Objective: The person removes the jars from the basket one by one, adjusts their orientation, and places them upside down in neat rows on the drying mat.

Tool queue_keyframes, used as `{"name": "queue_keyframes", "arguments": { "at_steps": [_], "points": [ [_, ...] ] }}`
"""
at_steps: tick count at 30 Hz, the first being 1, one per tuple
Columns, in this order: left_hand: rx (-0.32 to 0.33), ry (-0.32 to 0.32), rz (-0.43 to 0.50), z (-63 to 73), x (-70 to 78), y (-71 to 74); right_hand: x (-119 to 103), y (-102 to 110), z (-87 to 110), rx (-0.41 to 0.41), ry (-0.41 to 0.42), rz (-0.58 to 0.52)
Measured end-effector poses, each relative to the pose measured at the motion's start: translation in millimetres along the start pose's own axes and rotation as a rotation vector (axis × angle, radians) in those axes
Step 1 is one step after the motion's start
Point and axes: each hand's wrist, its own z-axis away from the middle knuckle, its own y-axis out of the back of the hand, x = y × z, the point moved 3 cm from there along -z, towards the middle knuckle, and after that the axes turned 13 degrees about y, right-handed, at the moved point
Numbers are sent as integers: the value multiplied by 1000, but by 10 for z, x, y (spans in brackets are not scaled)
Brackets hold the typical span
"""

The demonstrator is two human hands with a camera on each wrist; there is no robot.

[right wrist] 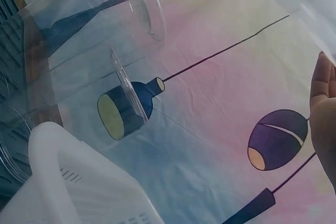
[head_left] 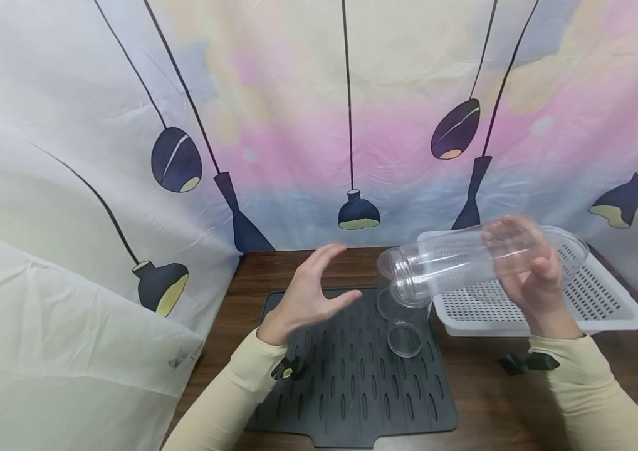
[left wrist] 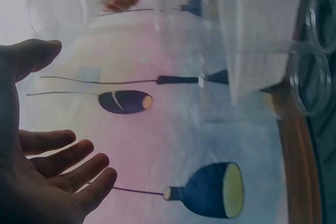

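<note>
My right hand (head_left: pixel 539 291) grips a tall clear cup (head_left: pixel 457 260) tipped on its side, one end toward the left, above the white basket. In the right wrist view the fingers (right wrist: pixel 321 85) of that hand show at the right edge, beside part of the clear wall. Two more clear cups (head_left: pixel 405 341) stand close together on the dark mat, below the held cup's left end. My left hand (head_left: pixel 308 294) hovers over the mat, thumb and fingers apart, holding nothing; in the left wrist view its palm (left wrist: pixel 47 192) is bare.
A white perforated basket (head_left: pixel 618 319) stands on the brown wooden table (head_left: pixel 488 382), right of the dark ridged mat (head_left: pixel 347 401). Behind the table hangs a cloth (head_left: pixel 296 125) printed with lamps. A pale cloth wall (head_left: pixel 71 351) rises on the left.
</note>
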Motion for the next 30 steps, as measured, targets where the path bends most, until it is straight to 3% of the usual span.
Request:
{"name": "queue_keyframes", "arguments": {
  "at_steps": [5, 13, 19, 30],
  "points": [
    [-50, 86, -87, 18, -155, -54, -41, -25, -4, -16, 1, -28],
    [-84, 160, -146, 38, -404, -127, -102, -74, 4, -21, -84, 16],
    [-123, 218, -193, 62, -572, -179, -128, -158, -5, -22, -84, 43],
    [-198, 306, -272, 98, -874, -302, -95, -322, -47, -118, -78, 56]
  ]
}}
